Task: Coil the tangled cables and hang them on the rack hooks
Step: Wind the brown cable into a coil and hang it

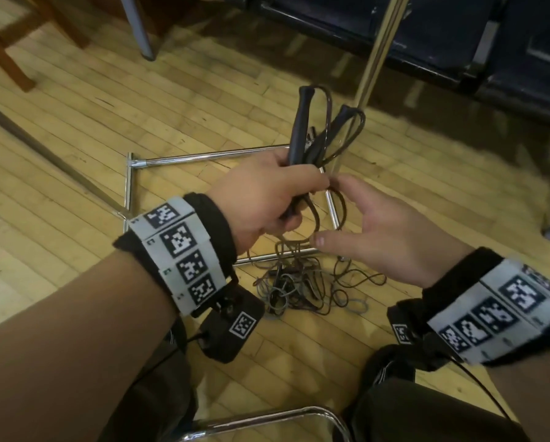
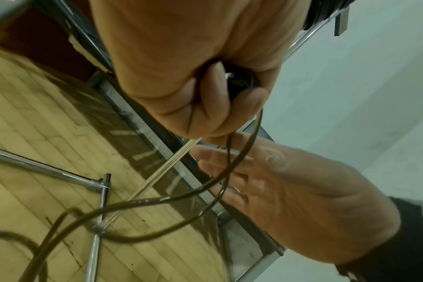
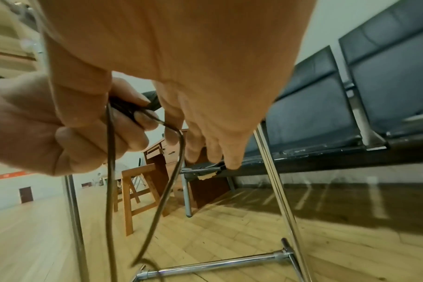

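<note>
**Cable coiled in hand above rack base**

Two black handles (image 1: 299,129) and gathered loops of a brown cable (image 1: 347,138) are clenched in the left hand (image 1: 261,199); the right hand (image 1: 379,231), fingers loosely extended, touches a trailing strand. More loops must be drawn from the tangled pile (image 1: 299,282) on the floor, near the chrome rack (image 1: 203,157).

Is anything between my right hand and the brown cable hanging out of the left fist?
Nothing visible does. The right hand is open beside the left hand, its fingers already at the brown cable hanging from the fist. The tangled pile lies on the floor below, out of the way.
</note>
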The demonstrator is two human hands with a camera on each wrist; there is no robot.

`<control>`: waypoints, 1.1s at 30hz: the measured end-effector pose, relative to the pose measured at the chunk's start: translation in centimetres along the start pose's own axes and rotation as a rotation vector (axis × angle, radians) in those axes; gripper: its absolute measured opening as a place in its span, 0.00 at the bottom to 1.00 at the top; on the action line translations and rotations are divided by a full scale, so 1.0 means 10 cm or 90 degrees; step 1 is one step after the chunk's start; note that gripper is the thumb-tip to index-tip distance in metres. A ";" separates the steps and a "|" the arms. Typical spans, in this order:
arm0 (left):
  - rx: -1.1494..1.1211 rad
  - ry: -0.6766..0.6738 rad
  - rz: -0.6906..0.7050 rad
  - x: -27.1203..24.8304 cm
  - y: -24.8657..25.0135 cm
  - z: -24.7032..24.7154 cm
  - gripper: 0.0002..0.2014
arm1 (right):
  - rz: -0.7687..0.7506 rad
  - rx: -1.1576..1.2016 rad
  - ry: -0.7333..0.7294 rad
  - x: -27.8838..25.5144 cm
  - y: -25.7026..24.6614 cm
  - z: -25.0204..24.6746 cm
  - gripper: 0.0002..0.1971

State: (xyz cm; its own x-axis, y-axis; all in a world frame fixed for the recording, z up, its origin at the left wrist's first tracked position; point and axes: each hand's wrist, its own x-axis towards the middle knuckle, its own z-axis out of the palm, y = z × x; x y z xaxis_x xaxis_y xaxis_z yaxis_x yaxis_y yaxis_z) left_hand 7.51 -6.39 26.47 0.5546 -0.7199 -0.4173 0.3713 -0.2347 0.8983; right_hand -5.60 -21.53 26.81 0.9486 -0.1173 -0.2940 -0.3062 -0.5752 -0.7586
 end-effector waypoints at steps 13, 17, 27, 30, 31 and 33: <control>-0.059 -0.226 0.063 -0.10 0.12 0.05 0.04 | 0.102 0.129 -0.166 -0.02 0.04 -0.06 0.09; 0.336 -0.356 -0.014 -0.19 0.12 0.13 0.17 | 0.163 0.117 -0.110 -0.01 0.12 -0.20 0.14; 0.936 -0.229 -0.005 -0.23 -0.04 0.33 0.20 | 0.017 -0.337 0.004 -0.21 -0.15 -0.24 0.06; 0.932 -0.192 -0.044 -0.17 -0.07 0.33 0.15 | -0.024 -0.356 -0.001 -0.28 -0.31 -0.20 0.03; 0.920 -0.168 -0.051 -0.14 -0.08 0.33 0.12 | -0.043 -0.353 0.008 -0.29 -0.34 -0.17 0.04; 0.892 -0.099 -0.048 -0.08 -0.07 0.29 0.07 | -0.063 -0.317 0.045 -0.32 -0.38 -0.09 0.09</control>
State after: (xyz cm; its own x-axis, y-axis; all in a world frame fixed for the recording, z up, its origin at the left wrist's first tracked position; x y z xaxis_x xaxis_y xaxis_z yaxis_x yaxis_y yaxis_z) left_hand 4.61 -7.54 26.54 0.4461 -0.7187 -0.5333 -0.6924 -0.6547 0.3031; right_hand -7.41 -19.70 31.22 0.9796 -0.0868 -0.1812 -0.1551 -0.9000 -0.4075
